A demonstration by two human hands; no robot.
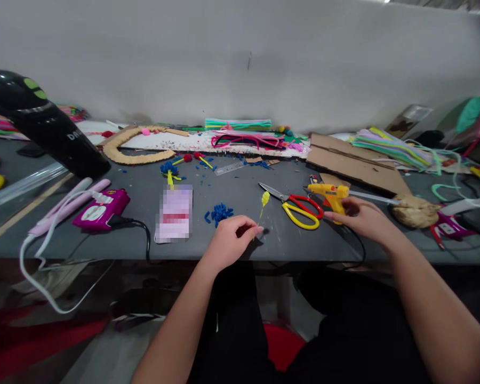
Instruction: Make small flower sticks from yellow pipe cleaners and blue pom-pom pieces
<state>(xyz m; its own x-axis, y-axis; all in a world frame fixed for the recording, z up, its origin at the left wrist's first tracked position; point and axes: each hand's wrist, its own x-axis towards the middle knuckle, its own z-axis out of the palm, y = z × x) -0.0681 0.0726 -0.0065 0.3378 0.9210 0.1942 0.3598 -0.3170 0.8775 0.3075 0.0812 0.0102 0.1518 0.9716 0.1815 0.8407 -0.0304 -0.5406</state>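
My left hand (234, 237) is closed, pinching the thin stem of a yellow pipe-cleaner piece (265, 198) whose fuzzy bud points up. My right hand (362, 218) closes on the handle of a yellow hot glue gun (328, 192), which lies with its nozzle to the left and a clear glue stick (370, 197) out of its back. Between the hands lie scissors (303, 209) with red and yellow handles, blades slightly apart. Just beyond my left hand sits a small heap of blue fuzzy pieces (221, 213).
To the left are a blurred-out card or phone (175, 213), a blue-and-yellow pipe-cleaner flower (170, 173), a purple power adapter (102, 210), a pink straightener (70, 205) and a black bottle (60, 128). Cardboard (356, 162) and pipe-cleaner bundles (238, 124) line the back.
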